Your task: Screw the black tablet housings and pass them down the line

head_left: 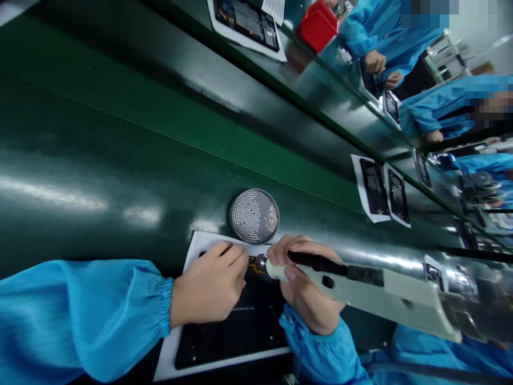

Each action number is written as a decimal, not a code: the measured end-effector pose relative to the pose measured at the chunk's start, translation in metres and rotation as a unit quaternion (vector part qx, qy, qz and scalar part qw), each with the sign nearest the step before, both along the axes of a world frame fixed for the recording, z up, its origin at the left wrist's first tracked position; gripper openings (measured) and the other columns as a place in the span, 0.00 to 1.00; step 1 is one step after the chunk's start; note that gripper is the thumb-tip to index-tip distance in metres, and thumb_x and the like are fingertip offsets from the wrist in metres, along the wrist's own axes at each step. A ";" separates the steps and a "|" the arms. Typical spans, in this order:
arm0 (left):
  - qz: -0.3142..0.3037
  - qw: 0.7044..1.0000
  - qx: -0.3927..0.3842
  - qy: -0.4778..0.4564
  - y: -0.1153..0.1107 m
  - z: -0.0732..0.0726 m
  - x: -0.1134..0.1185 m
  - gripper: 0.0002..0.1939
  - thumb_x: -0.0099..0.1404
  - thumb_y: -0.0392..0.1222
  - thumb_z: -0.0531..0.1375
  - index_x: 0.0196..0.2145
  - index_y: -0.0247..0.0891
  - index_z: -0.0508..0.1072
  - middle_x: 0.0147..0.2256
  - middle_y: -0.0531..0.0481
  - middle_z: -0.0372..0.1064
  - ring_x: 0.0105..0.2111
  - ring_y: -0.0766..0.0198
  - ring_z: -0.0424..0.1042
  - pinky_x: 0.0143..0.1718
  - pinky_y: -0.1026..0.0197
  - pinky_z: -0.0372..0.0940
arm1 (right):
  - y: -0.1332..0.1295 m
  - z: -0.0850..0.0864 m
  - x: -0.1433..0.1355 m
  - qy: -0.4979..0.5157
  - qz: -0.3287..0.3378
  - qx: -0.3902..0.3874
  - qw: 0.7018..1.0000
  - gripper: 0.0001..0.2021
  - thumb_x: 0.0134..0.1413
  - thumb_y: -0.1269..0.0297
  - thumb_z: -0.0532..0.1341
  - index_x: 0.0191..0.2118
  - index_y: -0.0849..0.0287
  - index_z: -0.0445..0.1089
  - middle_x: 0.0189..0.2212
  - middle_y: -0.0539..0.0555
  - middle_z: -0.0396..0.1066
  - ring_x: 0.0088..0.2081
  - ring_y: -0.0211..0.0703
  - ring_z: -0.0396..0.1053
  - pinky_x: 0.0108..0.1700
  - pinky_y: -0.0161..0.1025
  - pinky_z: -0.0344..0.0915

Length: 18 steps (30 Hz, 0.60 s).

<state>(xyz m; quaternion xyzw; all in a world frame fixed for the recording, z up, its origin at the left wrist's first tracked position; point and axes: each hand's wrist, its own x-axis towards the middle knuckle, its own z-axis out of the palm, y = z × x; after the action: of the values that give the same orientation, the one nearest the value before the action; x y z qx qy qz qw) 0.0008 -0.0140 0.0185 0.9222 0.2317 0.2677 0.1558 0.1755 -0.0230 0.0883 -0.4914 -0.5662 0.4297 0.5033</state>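
Observation:
My right hand [306,289] grips a pale electric screwdriver [372,297] with a black lever. Its metal nose points left, at the top edge of a black tablet housing [236,339]. The housing lies on a white sheet [165,359]. My left hand [212,289] is over the housing's upper left part, its fingers curled in close to the screwdriver's nose. Whatever those fingertips pinch is hidden. An orange flex strip shows beside the nose. Just beyond the sheet stands a round dish [254,216] with a perforated top; small shiny bits, probably screws, lie on its right side.
Beyond the green bench runs a metal conveyor carrying tablet housings [374,187] on white sheets. Another housing [246,21] and a red bin [319,25] are at the top. Co-workers in blue smocks work across the line; one person's hands [375,62] touch a housing.

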 end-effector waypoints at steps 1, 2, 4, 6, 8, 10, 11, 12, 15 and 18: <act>0.003 1.000 0.002 -0.002 0.000 0.000 0.000 0.13 0.71 0.38 0.56 0.40 0.26 0.79 0.39 0.38 0.74 0.41 0.50 0.71 0.41 0.50 0.64 | 0.000 -0.001 0.000 0.000 0.002 -0.001 1.000 0.15 0.55 0.74 0.62 0.48 0.53 0.73 0.32 0.51 0.68 0.33 0.43 0.69 0.33 0.45 0.67; 0.006 1.000 0.004 -0.003 0.000 -0.001 0.001 0.13 0.71 0.37 0.56 0.40 0.26 0.79 0.40 0.37 0.74 0.41 0.50 0.72 0.41 0.50 0.64 | 0.000 -0.001 0.000 0.003 0.003 -0.001 1.000 0.15 0.55 0.75 0.62 0.47 0.54 0.73 0.32 0.51 0.68 0.33 0.43 0.69 0.33 0.44 0.67; 0.011 1.000 0.007 -0.004 -0.001 -0.002 0.001 0.13 0.71 0.37 0.56 0.40 0.26 0.79 0.41 0.36 0.75 0.42 0.50 0.72 0.41 0.50 0.64 | 0.000 -0.003 -0.001 0.010 0.005 -0.001 1.000 0.14 0.56 0.75 0.62 0.47 0.55 0.73 0.32 0.51 0.68 0.33 0.43 0.69 0.33 0.44 0.66; 0.012 1.000 0.007 -0.003 -0.002 -0.003 0.002 0.13 0.71 0.37 0.56 0.40 0.26 0.79 0.42 0.36 0.75 0.42 0.49 0.72 0.40 0.50 0.65 | 0.000 -0.003 -0.001 0.010 0.005 -0.004 1.000 0.14 0.56 0.75 0.62 0.47 0.55 0.73 0.32 0.51 0.68 0.33 0.43 0.69 0.33 0.45 0.66; 0.011 1.000 0.006 0.000 -0.002 -0.004 0.002 0.13 0.71 0.37 0.56 0.40 0.26 0.79 0.41 0.36 0.74 0.41 0.49 0.72 0.40 0.49 0.65 | 0.000 -0.003 -0.002 0.009 0.006 -0.006 1.000 0.15 0.56 0.76 0.62 0.47 0.54 0.73 0.32 0.51 0.68 0.33 0.44 0.69 0.34 0.45 0.66; 0.009 1.000 0.007 0.003 -0.002 -0.004 0.003 0.14 0.71 0.37 0.55 0.40 0.26 0.79 0.41 0.36 0.75 0.41 0.50 0.72 0.40 0.49 0.65 | 0.000 -0.003 -0.003 0.008 0.005 -0.007 1.000 0.14 0.56 0.75 0.62 0.47 0.54 0.73 0.31 0.52 0.68 0.33 0.44 0.69 0.33 0.45 0.66; 0.009 1.000 0.008 0.004 -0.002 -0.004 0.002 0.14 0.71 0.37 0.55 0.40 0.26 0.79 0.41 0.36 0.75 0.41 0.50 0.72 0.40 0.49 0.65 | 0.000 -0.003 -0.003 0.007 0.004 -0.006 1.000 0.14 0.56 0.75 0.62 0.47 0.54 0.73 0.31 0.52 0.68 0.33 0.44 0.68 0.33 0.45 0.66; 0.009 1.000 0.010 0.004 -0.003 -0.004 0.002 0.14 0.72 0.36 0.55 0.40 0.27 0.79 0.41 0.36 0.75 0.41 0.50 0.72 0.40 0.49 0.65 | 0.000 -0.002 -0.003 0.004 0.002 -0.004 1.000 0.14 0.56 0.75 0.62 0.47 0.53 0.73 0.31 0.52 0.68 0.33 0.44 0.68 0.33 0.45 0.66; 0.007 1.000 0.012 0.002 -0.003 -0.005 0.002 0.14 0.72 0.36 0.54 0.40 0.27 0.78 0.42 0.35 0.74 0.42 0.49 0.71 0.41 0.49 0.64 | 0.000 -0.002 -0.004 -0.010 0.000 -0.009 1.000 0.14 0.56 0.75 0.61 0.46 0.52 0.73 0.32 0.52 0.69 0.33 0.44 0.69 0.33 0.46 0.66; 0.003 1.000 0.009 0.008 -0.003 -0.005 0.002 0.13 0.72 0.36 0.54 0.38 0.28 0.78 0.42 0.35 0.74 0.41 0.50 0.71 0.41 0.48 0.64 | -0.001 -0.003 -0.005 -0.011 -0.001 -0.005 1.000 0.13 0.56 0.75 0.61 0.45 0.54 0.72 0.32 0.52 0.69 0.33 0.44 0.69 0.34 0.47 0.68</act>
<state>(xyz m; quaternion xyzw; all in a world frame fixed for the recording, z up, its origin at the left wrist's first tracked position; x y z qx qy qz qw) 0.0023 -0.0168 0.0130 0.9249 0.2337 0.2625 0.1449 0.1703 -0.0237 0.0853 -0.4994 -0.5691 0.4265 0.4948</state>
